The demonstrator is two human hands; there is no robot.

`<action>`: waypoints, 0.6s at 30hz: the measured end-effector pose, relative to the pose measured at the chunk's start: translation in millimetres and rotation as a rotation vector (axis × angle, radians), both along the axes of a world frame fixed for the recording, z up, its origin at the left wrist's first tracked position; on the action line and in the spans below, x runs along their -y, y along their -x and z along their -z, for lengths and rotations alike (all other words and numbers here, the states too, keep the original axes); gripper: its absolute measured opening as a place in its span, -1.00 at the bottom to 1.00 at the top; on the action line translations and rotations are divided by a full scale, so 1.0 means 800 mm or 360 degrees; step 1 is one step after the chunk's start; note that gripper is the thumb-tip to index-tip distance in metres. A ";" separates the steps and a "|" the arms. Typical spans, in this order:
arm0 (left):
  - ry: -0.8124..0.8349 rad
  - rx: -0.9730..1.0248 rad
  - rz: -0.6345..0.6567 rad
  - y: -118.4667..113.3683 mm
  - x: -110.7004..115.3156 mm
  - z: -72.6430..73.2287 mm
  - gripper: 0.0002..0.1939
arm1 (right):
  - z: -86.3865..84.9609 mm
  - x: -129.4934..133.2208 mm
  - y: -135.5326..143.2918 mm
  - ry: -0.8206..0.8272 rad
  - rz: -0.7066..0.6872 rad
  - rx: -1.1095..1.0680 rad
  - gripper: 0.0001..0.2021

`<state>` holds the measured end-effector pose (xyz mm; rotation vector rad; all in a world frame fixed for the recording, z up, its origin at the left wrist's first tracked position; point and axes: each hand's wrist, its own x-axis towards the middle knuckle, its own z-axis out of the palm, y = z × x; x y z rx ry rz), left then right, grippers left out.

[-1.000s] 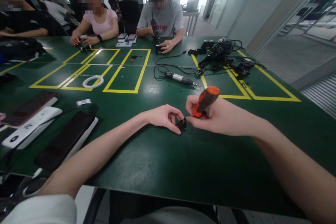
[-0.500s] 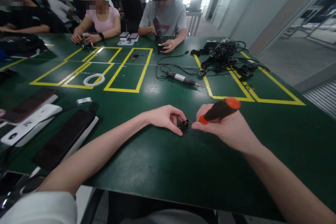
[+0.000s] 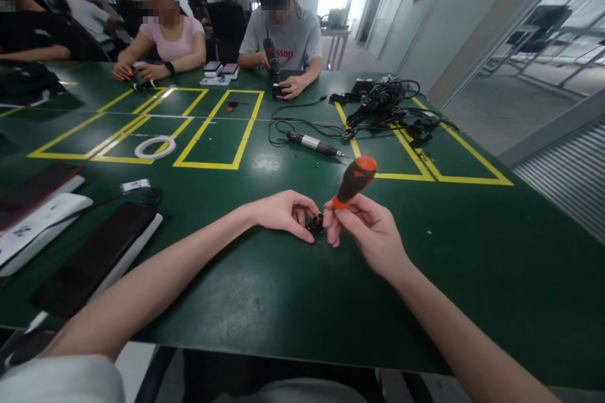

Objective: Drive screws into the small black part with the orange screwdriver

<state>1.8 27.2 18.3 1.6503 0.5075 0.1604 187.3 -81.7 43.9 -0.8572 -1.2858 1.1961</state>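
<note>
Between the fingers and thumb of my left hand (image 3: 289, 213) is a small black part (image 3: 315, 225) with a short round tube on top, resting on the green table (image 3: 227, 302). My right hand (image 3: 371, 227) grips a screwdriver (image 3: 355, 181) with a black and orange handle, its orange cap pointing up. The screwdriver's shaft and tip are hidden behind my fingers. The fingertips of my right hand are close beside the black part.
Beyond my hands lies an electric screwdriver (image 3: 314, 143) with its cable. Tangled black cables (image 3: 387, 104) sit at the back right, a white ring (image 3: 155, 147) at the left. Phones on white power banks (image 3: 97, 258) lie near left. People sit across the table.
My right hand has turned, bringing the screwdriver handle more upright and nearer the black part. My left hand still holds the part. The whole view has shifted slightly.
</note>
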 end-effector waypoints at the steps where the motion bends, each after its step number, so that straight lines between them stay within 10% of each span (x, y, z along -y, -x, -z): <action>1: -0.0009 0.0002 -0.0004 0.000 0.000 0.000 -0.62 | 0.000 0.001 0.001 -0.0014 0.0011 -0.0005 -0.69; 18: -0.0178 -0.0017 -0.0091 0.002 0.009 0.001 -0.66 | 0.013 -0.002 0.002 0.0003 0.0085 -0.0018 -0.68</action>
